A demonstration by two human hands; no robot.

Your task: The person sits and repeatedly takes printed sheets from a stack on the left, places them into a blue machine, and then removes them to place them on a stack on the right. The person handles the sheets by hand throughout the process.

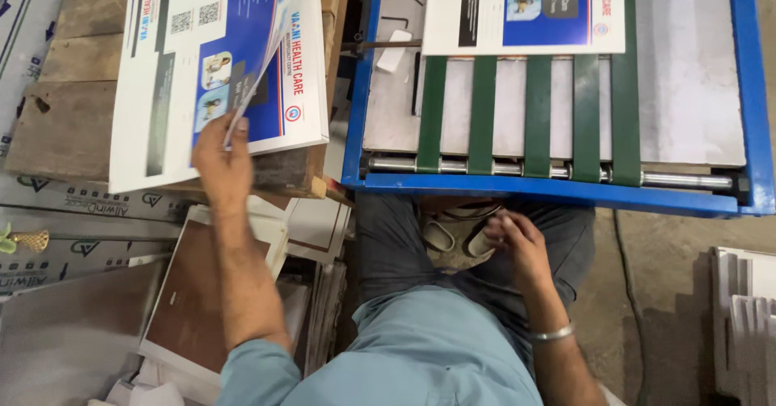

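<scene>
Pinching the top printed sheet (271, 46) with your left hand (220, 159), you are lifting its near edge off the stack of printed sheets (162, 75). Thumb and fingertips (240, 123) are pressed together on that lower edge, and the sheet is curling up and away from them toward the far right. The stack is lying on wooden planks (69, 107) at the left, its near right corner hanging just over the planks' near edge.

Your right hand (521, 244) is sitting low over your lap, just under the near blue rail of the machine frame (558, 189). Its fingers are curled loosely together; you cannot tell whether they are gripping anything. A metal bangle (552, 335) is sitting on that wrist. Pale sandals (457, 236) are showing just left of that hand, beside the fingers.

Green belts (533, 115) are running across the machine bed toward a steel roller (550, 172) at the near edge. Another printed sheet (525, 10) is lying across the far ends of the belts, well apart from both hands. Brown-faced boards (190, 301) are lying under your left forearm.
</scene>
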